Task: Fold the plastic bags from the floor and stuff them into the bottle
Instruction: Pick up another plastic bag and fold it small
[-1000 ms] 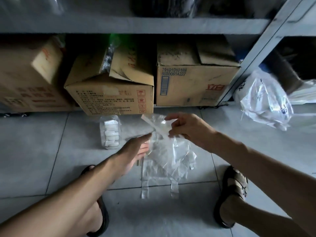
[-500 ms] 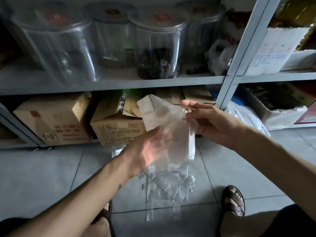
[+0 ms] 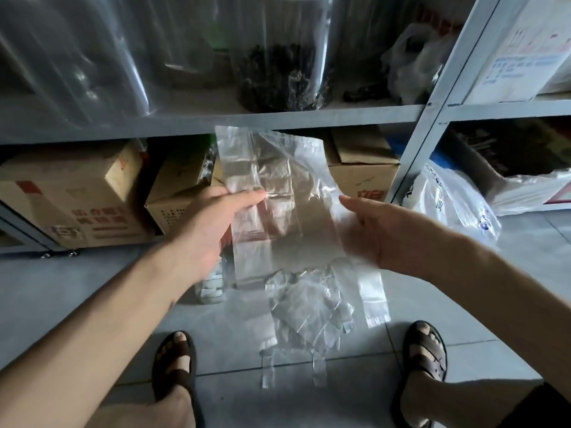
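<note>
A clear plastic bag hangs spread out in the air in front of the shelf. My left hand pinches its left edge between thumb and fingers. My right hand holds the right side, with the film lying over the fingers. Below on the tiled floor lies a pile of more clear bags with handles pointing toward me. The small clear bottle with white pieces inside stands on the floor, partly hidden behind my left wrist.
Cardboard boxes fill the bottom shelf behind the bag. Large clear jars stand on the shelf above. A white printed bag sits on the floor at right. My sandalled feet flank the pile.
Both hands lifted one bag off the floor pile and pulled it apart; it now hangs spread wide between them. The view tilted up toward the shelf.
</note>
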The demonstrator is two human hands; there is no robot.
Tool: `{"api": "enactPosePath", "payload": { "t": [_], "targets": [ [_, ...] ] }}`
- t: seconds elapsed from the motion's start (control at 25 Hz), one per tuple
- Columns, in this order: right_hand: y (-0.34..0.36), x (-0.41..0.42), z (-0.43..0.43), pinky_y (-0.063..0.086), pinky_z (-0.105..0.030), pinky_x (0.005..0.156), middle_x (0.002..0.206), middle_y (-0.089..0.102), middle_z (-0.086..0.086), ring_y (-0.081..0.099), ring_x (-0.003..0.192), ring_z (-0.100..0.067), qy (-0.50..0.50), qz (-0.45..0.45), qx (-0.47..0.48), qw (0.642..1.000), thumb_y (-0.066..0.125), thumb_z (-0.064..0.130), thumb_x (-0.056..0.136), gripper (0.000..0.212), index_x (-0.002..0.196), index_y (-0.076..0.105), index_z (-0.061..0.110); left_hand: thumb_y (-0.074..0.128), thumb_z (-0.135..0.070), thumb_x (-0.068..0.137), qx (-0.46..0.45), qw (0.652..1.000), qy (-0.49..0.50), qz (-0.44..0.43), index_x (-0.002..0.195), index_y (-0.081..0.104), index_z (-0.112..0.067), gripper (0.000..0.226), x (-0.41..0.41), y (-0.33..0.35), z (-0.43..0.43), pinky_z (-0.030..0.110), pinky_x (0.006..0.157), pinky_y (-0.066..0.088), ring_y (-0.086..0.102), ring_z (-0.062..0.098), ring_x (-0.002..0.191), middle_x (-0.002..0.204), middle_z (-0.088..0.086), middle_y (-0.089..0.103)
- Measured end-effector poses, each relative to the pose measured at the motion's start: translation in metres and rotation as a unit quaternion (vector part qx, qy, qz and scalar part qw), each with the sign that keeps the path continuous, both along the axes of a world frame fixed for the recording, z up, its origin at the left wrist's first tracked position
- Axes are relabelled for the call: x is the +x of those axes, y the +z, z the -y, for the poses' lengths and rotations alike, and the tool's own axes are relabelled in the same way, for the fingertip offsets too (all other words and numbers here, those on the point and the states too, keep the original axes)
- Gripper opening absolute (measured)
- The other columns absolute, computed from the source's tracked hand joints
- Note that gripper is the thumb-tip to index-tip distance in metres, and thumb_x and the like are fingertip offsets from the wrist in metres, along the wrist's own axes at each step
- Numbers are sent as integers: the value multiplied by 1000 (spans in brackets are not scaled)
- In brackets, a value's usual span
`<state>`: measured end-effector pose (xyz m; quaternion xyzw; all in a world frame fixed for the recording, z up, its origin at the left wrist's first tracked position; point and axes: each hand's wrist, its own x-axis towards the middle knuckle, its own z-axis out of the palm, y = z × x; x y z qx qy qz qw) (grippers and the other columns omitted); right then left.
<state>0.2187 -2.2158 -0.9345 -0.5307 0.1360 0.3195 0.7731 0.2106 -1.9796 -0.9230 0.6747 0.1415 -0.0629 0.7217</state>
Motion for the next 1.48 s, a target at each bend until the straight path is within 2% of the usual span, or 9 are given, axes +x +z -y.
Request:
{"api": "enactPosePath", "payload": {
  "t": [0.12, 0.28, 0.36, 0.56, 0.8, 1.04, 1.2, 1.36, 1.48],
  "targets": [
    [2, 2, -6, 61, -29, 65, 83, 75, -10, 71, 67, -18, -33, 64, -50, 996, 71, 18, 77, 16, 84, 74, 5, 91, -49, 36, 15, 1000, -18, 8, 110, 69, -8, 87, 6, 0, -10, 55, 102, 46, 67, 28, 111, 110, 7, 74],
    [0, 2, -9, 61, -27, 64, 79, 75, -10, 72, 64, -15, -76, 108, -57, 990, 63, 10, 91, 24, 74, 79, 6, 73, -27, 83, -46, 995, -81, -27, 112, 69, -7, 36, 5, 3, -14, 41, 77, 62, 74, 33, 92, 108, 19, 74],
    [1, 0, -11, 62, -30, 70, 82, 76, -11, 73, 68, -17, -97, 119, -27, 988, 60, 10, 91, 25, 76, 79, 5, 60, -26, 92, -43, 991, -119, -39, 115, 68, -10, 29, 1, 3, -15, 37, 77, 60, 75, 32, 90, 103, 20, 75],
    [2, -3, -7, 62, -31, 73, 84, 75, -11, 73, 72, -19, -138, 135, -21, 981, 57, 10, 96, 22, 85, 75, 2, 66, -15, 90, 22, 991, -129, 12, 115, 66, -12, 26, -7, -3, -13, 41, 86, 58, 73, 35, 97, 100, 16, 76],
    [1, -3, -2, 59, -31, 78, 89, 73, -11, 69, 74, -17, -163, 135, -37, 977, 59, 13, 95, 19, 97, 75, 4, 87, -25, 65, 83, 992, -88, 49, 127, 57, -36, 69, -4, -7, -6, 54, 101, 50, 73, 27, 99, 97, 9, 77],
    [2, -6, 3, 56, -36, 73, 79, 65, -8, 63, 76, -22, -178, 211, -172, 946, 67, 17, 92, 13, 98, 69, 6, 73, 1, 84, 94, 986, -56, 126, 95, 74, -19, 22, -3, -2, -7, 41, 84, 56, 74, 24, 86, 88, 11, 77],
    [5, -8, 4, 59, -40, 82, 88, 70, -15, 68, 81, -24, -193, 249, -174, 933, 72, 15, 86, 33, 117, 62, 17, 72, 1, 84, 95, 986, -50, 128, 89, 76, -16, 18, -2, -3, -7, 30, 78, 54, 74, 20, 83, 84, 8, 77],
    [9, -11, 2, 58, -28, 77, 82, 69, -10, 66, 78, -20, -156, 296, -177, 926, 70, 8, 85, 15, 100, 70, 10, 72, 1, 84, 83, 987, -32, 132, 87, 77, -16, 18, 0, -3, -9, 38, 87, 57, 72, 24, 87, 83, 7, 76],
    [10, -11, 2, 57, -21, 73, 76, 71, -3, 68, 74, -15, -157, 304, -171, 924, 72, 8, 78, 17, 94, 72, 9, 75, 2, 80, 72, 988, -26, 133, 87, 76, -15, 18, 0, -3, -11, 28, 80, 59, 71, 21, 84, 82, 3, 76]
  ]
}}
